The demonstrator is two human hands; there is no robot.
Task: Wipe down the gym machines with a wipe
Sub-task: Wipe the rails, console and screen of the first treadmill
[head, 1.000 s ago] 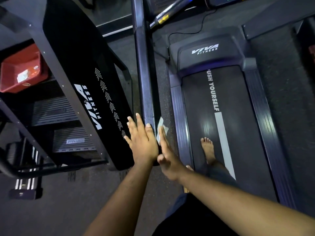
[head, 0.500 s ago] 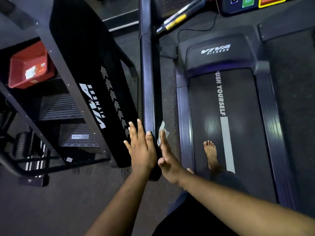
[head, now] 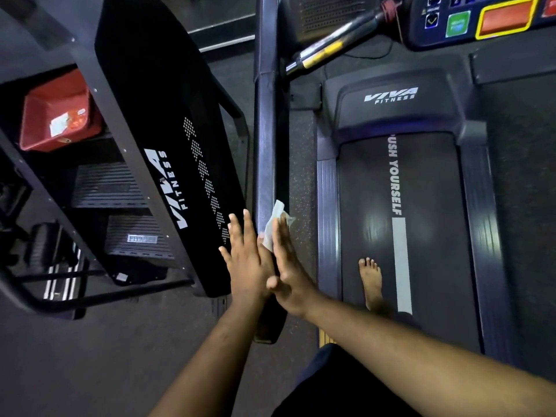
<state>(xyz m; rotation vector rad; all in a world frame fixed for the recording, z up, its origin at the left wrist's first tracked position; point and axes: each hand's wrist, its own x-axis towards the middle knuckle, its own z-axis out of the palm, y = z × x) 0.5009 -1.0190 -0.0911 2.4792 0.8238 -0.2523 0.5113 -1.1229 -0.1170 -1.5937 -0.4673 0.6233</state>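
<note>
right hand (head: 287, 266) lies flat, fingers straight and together, and presses the wipe (head: 275, 225) against the right face of the treadmill handrail (head: 266, 145). left hand (head: 246, 260) is also flat with straight fingers, a little spread, on the opposite left face of the same rail, so the two palms sandwich it. neither hand pinches anything; the wipe is only held by pressure of the palm, and its free upper part sticks out past the fingertips toward 12 o'clock.

the rail is a long dark bar and its long axis runs from 6 to 12 o'clock, from below the wrists up to the top edge of the view. i judge that the next stroke must follow this axis, with the right hand leading because it alone carries the wipe.

at 3 o'clock of the hands is the treadmill belt (head: 421, 236), dark and a bit shiny, with one bare foot (head: 371, 278) standing on it. at 9 to 10 o'clock stands a black stair machine (head: 168, 130), very near to the rail, so the left hand has little room there. further, at 10 o'clock, a red tray (head: 57, 112); at 1 o'clock the console (head: 481, 16) with coloured buttons.
</note>
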